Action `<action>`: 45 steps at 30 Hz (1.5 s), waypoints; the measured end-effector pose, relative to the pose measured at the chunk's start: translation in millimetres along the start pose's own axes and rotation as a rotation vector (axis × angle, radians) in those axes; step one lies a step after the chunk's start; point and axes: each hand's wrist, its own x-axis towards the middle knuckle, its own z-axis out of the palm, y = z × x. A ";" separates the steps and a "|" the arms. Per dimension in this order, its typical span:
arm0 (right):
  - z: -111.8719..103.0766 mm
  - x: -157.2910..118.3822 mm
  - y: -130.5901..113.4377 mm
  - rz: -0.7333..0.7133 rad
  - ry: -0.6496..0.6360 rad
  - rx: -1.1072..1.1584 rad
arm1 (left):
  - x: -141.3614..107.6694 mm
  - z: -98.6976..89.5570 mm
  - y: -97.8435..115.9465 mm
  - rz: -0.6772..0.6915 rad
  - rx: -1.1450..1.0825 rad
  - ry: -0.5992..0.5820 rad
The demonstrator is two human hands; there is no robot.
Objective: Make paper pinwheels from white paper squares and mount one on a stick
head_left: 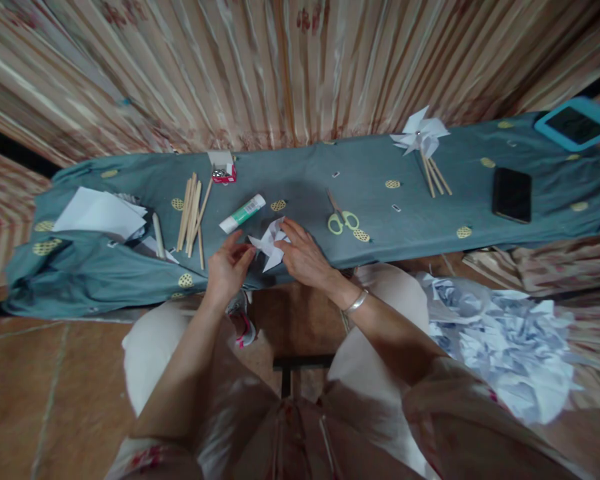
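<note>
A white folded paper pinwheel [269, 245] is at the near edge of the cloth-covered table, between my hands. My right hand [305, 257] grips it from the right, fingers over its blades. My left hand [229, 265] is just left of it, thumb and fingertips pinched together; whatever they hold is too small to tell. Behind my left hand lies a glue stick [243, 213] with a green and white label. Green-handled scissors [342, 220] rest to the right, blades pointing away. A small red box [223, 175] stands open with shiny metal pieces inside.
Wooden sticks [191, 215] and a stack of white paper [97, 215] lie at left. Finished pinwheels on sticks [420, 137], a black phone [512, 195] and a blue-framed tablet [577, 125] are at right. A bag of folded paper [510, 347] sits below the table.
</note>
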 end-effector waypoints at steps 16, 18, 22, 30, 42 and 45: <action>12.8 -4.4 3.7 0.014 0.103 0.049 | 12.1 20.9 7.7 0.011 -0.187 -0.117; 12.2 -4.5 3.0 0.019 0.108 0.047 | 14.8 22.4 6.7 0.007 -0.181 -0.121; 11.4 -4.6 3.3 0.024 0.089 0.043 | 17.7 25.9 5.8 0.019 -0.119 -0.114; 13.2 -6.8 6.0 0.011 0.108 0.077 | 15.5 37.0 4.8 0.036 -0.067 -0.051; 13.1 -6.0 3.3 0.009 0.233 0.100 | 18.6 45.6 12.2 -0.034 -0.497 0.054; 11.7 -4.6 2.7 -0.011 0.288 0.138 | 19.5 45.9 14.4 -0.057 -0.617 0.093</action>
